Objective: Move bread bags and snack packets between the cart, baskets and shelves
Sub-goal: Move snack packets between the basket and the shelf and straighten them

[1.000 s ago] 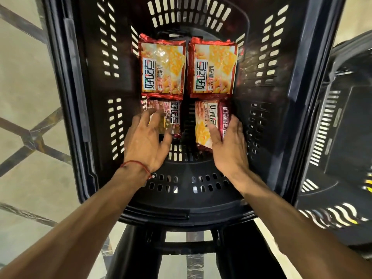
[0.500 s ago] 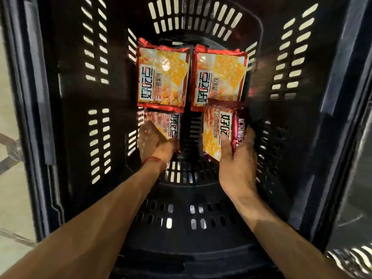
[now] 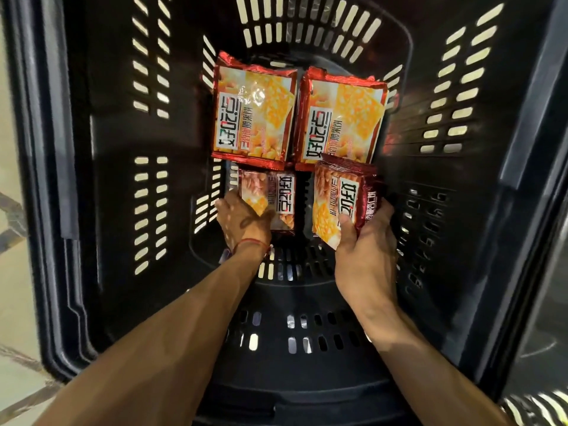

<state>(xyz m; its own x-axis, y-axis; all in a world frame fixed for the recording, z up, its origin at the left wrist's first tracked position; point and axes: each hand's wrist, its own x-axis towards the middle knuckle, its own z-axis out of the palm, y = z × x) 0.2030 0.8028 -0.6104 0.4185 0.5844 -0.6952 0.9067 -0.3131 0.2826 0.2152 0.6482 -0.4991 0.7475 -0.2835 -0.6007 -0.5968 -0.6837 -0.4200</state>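
Observation:
Deep in a black slotted basket (image 3: pixel 101 229) lie two red-and-orange snack packets side by side at the far end, the left one (image 3: pixel 253 110) and the right one (image 3: pixel 339 118). Nearer to me are two smaller packets. My right hand (image 3: pixel 365 250) grips the near right packet (image 3: pixel 341 199), thumb on its face, and holds it lifted and tilted. My left hand (image 3: pixel 242 221) reaches down to the near left packet (image 3: pixel 273 199), fingers curled round its left edge; the fingertips are hidden under it.
Tall slotted basket walls close in on both sides and at the far end. A dark rim (image 3: pixel 292 404) crosses the near edge. Pale tiled floor (image 3: pixel 15 302) shows at the left, and part of another slotted basket (image 3: pixel 538 404) at the lower right.
Both hands went from lying on the near packets to gripping them. My right hand has raised its packet off the basket floor. The view has moved closer into the basket.

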